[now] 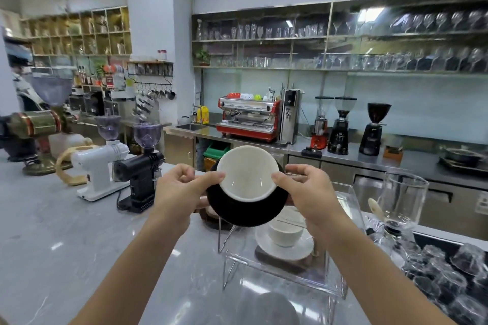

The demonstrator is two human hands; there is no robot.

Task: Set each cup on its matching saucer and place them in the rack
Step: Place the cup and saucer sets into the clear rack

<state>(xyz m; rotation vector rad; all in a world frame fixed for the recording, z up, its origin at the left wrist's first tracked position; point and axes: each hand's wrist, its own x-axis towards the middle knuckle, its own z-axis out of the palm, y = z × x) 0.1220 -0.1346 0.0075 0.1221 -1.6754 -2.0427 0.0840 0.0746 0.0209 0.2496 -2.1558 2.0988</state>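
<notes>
Grey marble bench (66, 232) carries a clear acrylic rack (285, 266); above it both hands, left (179, 190) and right (309, 192), pinch a black saucer (245, 212) bearing a white-lined cup (249, 174), fingers clamped on its rim, partly hiding the rack's white cup and saucer (285, 241).

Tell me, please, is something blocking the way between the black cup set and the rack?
Nothing visible does. Both hands hold the black cup and saucer in the air above the rack; the white cup set already sits on a lower level.

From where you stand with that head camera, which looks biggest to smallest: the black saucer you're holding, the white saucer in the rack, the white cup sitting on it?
1. Black saucer, though it is held nearer the camera, so this is unsure.
2. White saucer.
3. White cup, clearly smallest.
</notes>
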